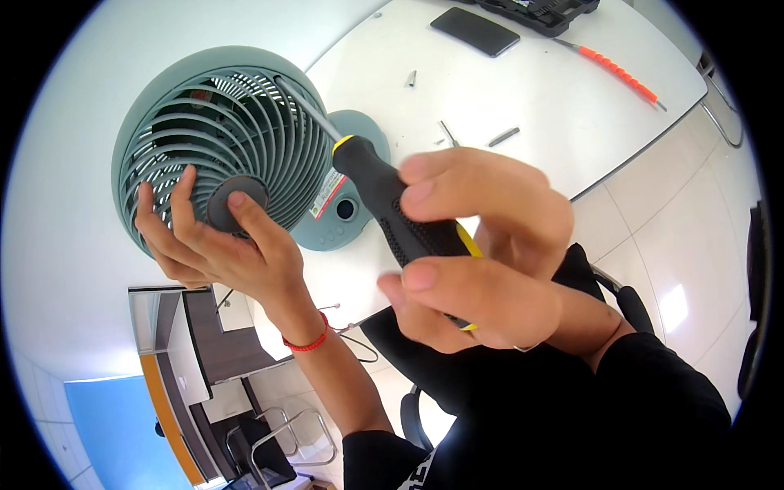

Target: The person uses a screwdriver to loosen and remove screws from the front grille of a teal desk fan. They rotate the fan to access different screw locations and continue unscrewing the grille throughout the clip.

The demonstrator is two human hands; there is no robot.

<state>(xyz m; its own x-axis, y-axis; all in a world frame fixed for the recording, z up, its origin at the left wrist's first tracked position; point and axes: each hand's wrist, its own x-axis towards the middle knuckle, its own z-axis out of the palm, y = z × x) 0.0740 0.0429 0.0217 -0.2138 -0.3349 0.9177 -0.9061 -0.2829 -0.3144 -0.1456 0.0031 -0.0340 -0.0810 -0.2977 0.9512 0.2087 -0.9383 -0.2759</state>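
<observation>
A green desk fan with a spiral grille stands on the white table, its round base behind and to the right of the head. My left hand grips the grille's front, fingers hooked at the slats and thumb on the round centre cap. In my right hand is a screwdriver with a black and yellow handle. Its shaft points up and left, and the tip reaches the grille near the upper right rim. Whether the tip sits in a screw cannot be made out.
On the white table lie a dark phone, an orange-handled tool, a black tool case and several small metal parts. A cable hangs below the table edge. Chairs stand lower left and at right.
</observation>
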